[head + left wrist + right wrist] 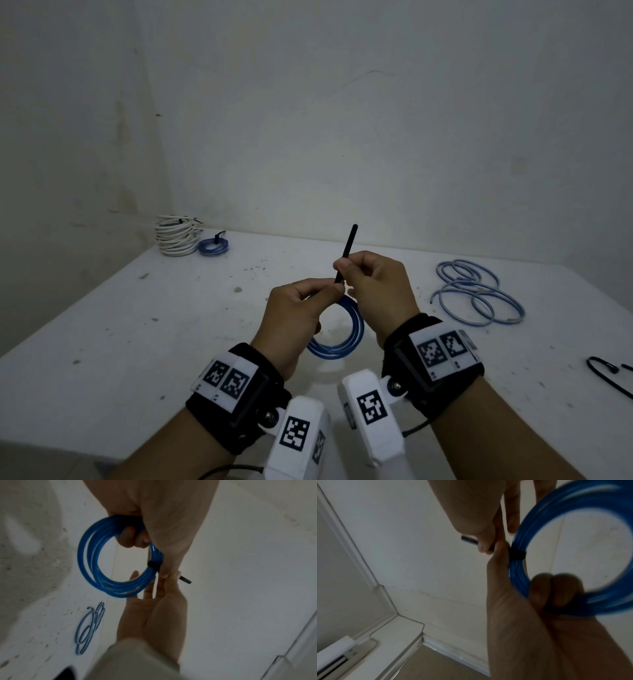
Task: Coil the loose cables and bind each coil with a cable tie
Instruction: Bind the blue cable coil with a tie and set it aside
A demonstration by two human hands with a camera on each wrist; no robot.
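Gripping the blue cable coil (342, 339) is the left hand (294, 315), fingers curling around it; the right hand (373, 291) is pinching the black cable tie (346, 253) tail.

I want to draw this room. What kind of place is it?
Probably a plain workroom: bare white walls, a scuffed white table, and cables on it, some bound coils, some loose blue loops.
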